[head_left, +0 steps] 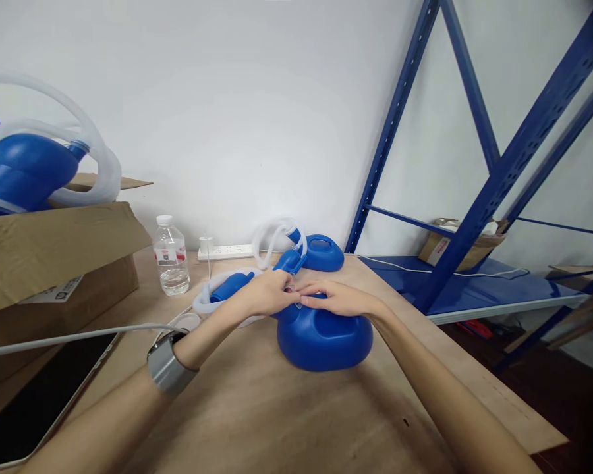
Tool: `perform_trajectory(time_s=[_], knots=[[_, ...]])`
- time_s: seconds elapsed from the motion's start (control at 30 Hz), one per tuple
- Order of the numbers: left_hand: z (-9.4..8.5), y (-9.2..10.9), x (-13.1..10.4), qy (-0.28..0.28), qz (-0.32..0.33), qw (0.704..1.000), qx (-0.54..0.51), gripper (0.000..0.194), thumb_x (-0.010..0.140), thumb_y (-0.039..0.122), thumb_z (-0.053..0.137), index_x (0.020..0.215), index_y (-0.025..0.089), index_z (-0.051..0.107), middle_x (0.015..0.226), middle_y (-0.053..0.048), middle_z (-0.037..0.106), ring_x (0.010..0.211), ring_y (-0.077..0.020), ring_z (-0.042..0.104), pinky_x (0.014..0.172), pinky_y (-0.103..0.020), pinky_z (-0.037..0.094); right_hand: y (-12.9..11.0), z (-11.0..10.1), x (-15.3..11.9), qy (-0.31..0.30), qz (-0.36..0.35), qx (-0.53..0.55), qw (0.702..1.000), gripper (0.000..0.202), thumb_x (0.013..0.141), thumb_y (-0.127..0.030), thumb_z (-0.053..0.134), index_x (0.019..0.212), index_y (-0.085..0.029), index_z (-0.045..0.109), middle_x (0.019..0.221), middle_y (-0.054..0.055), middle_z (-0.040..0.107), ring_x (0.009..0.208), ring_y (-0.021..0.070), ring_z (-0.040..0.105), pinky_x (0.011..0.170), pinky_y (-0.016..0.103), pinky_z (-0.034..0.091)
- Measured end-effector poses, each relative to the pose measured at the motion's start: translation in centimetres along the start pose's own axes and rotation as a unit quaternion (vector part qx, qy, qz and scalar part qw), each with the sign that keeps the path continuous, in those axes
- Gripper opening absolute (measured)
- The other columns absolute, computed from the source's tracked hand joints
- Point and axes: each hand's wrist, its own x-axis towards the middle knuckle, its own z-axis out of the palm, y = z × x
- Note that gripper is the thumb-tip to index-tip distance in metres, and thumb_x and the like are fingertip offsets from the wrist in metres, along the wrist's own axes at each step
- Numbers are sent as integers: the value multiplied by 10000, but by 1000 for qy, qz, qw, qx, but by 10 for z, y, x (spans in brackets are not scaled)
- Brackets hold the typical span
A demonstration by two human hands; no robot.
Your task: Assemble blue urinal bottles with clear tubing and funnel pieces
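Note:
A blue plastic bottle (326, 342) with a moulded handle lies on the wooden table, its neck end toward my hands. My left hand (273, 293) is closed at the neck, thumb and fingers pinching a small clear piece (290, 288). From the other side my right hand (333, 297) reaches over the bottle, its fingers together and pressed at the same clear piece. The fingers partly hide this piece and the neck. A coiled translucent hose (201, 301) with a blue funnel-like end (231, 286) lies beside my left wrist, partly covered by it.
Behind stands another blue bottle (325, 253) with its hose (264, 240). A water bottle (170, 257) and power strip (227, 251) are near the wall. At left are an open cardboard box (54, 263) of blue bottles and a tablet (39, 395). Blue shelving (479, 230) rises right.

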Motion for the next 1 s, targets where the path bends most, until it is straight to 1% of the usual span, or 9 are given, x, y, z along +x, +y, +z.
perform_trajectory(time_s=[0.1,0.2,0.33,0.5,0.7,0.83,0.9,0.93,1.0], knots=[[0,2,-1,17,-15,1000,14,177,825,349,604,835,184,664,845,-58,718,815,-233,664,661,-296,431,-1,0,1,4,8,0,1000,441,954,-565,582,1200,-245,759,1299,34,721,1230,274,637,1095,406,460],[1,4,-1,16,-20,1000,12,181,819,364,610,813,187,649,820,-51,712,797,-230,662,658,-295,426,-3,0,1,-1,-2,7,1000,430,943,-554,610,1202,-244,760,1287,36,723,1220,267,638,1091,393,457],[3,4,1,22,-24,999,19,262,837,435,583,741,194,626,724,-34,677,720,-218,648,616,-293,407,-3,1,2,-8,-9,2,1000,425,948,-556,604,1192,-249,768,1302,37,711,1240,275,617,1108,401,429],[9,6,6,56,-51,996,53,318,848,451,553,695,191,653,737,-72,704,734,-242,673,632,-308,430,-1,0,2,-9,7,10,1000,442,942,-550,613,1165,-205,776,1255,63,727,1185,277,639,1062,387,450],[12,8,10,42,-78,993,76,326,856,484,556,785,194,689,856,-120,757,839,-309,714,663,-342,460,-4,1,1,5,-5,7,1000,447,926,-580,616,1081,-202,796,1206,64,737,1160,279,647,1047,389,464],[12,6,8,40,-72,995,55,310,863,470,572,750,196,664,830,-95,750,820,-289,712,670,-337,471,-2,3,1,14,-5,2,1000,430,939,-556,613,1139,-216,784,1231,58,737,1173,280,653,1053,391,467],[11,4,2,78,-50,995,33,280,870,460,588,853,192,666,865,-83,747,838,-277,705,710,-346,496,1,4,0,21,-2,-1,1000,426,944,-550,609,1179,-234,772,1245,47,740,1172,281,659,1056,404,470],[11,3,-2,112,-18,993,26,262,875,438,598,929,189,659,921,-82,746,881,-274,700,751,-354,510,2,3,-2,26,-2,-3,1000,426,947,-551,604,1192,-243,767,1250,42,742,1174,281,660,1061,412,469],[8,-2,-15,198,83,976,26,249,904,373,594,1068,188,626,1085,-92,722,1028,-265,669,876,-371,514,7,0,-6,34,-6,-10,999,435,949,-559,596,1217,-257,758,1270,36,737,1198,285,653,1086,426,456]])
